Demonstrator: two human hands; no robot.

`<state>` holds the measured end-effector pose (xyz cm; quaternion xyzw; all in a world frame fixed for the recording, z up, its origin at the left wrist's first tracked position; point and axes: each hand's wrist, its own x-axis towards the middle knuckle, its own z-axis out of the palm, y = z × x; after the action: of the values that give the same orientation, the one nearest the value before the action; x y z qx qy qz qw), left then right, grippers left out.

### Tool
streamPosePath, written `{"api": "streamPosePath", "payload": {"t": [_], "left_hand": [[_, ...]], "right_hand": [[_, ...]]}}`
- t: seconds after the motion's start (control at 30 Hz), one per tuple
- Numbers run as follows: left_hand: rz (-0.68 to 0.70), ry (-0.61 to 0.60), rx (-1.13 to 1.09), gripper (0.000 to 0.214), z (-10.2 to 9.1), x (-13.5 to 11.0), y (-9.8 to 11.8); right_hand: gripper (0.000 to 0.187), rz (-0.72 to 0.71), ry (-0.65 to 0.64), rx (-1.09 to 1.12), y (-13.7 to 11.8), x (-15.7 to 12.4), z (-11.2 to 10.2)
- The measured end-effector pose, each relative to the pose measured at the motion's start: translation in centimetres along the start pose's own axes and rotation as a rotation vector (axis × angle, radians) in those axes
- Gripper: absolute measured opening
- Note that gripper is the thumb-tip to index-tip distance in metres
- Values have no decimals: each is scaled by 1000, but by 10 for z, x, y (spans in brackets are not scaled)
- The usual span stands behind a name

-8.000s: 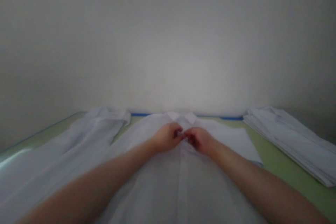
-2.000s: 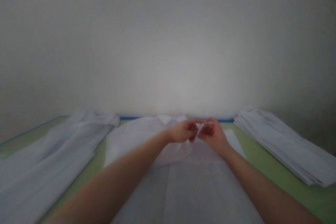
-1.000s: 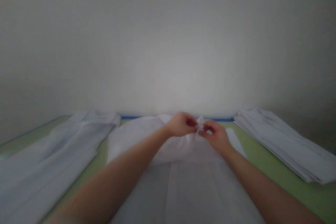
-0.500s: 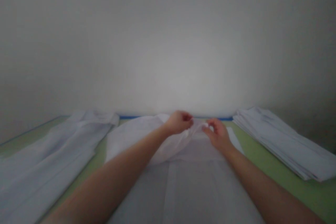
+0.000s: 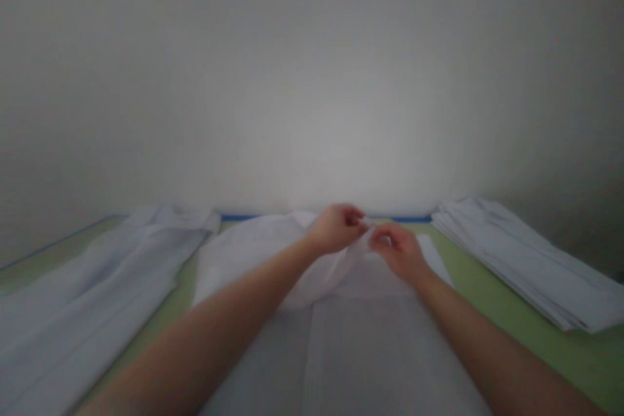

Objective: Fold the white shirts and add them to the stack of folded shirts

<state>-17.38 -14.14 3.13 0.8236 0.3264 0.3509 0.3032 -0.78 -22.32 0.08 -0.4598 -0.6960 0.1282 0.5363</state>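
Observation:
A sheer white garment [image 5: 361, 338] lies spread over the middle of the table, a straight strip running down its front. At its far end, my left hand [image 5: 340, 229] pinches a gathered edge of the cloth between thumb and fingers. Just to the right, my right hand [image 5: 398, 249] is closed on the same raised edge. The two sets of fingertips almost meet. Between them the fabric is pulled up into a slanting fold. Blur hides the exact part of the garment they grip.
White garments [image 5: 97, 299] are laid along the left side of the green table [image 5: 475, 292]. A stack of folded white garments [image 5: 521, 260] rests on the right. Blue edging [image 5: 238, 217] borders the far side, against a plain pale wall [image 5: 312, 78].
My right hand has shifted slightly left and my left hand slightly right, so the fingertips are closer together. The cloth between them is bunched more tightly.

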Motion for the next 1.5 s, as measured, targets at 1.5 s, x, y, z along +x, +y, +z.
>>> {"api": "streamPosePath", "payload": {"t": [1.5], "left_hand": [[152,-218,194,26,-8,-11,19]], "right_hand": [[6,-143,183,-439,1,-2,0]]}}
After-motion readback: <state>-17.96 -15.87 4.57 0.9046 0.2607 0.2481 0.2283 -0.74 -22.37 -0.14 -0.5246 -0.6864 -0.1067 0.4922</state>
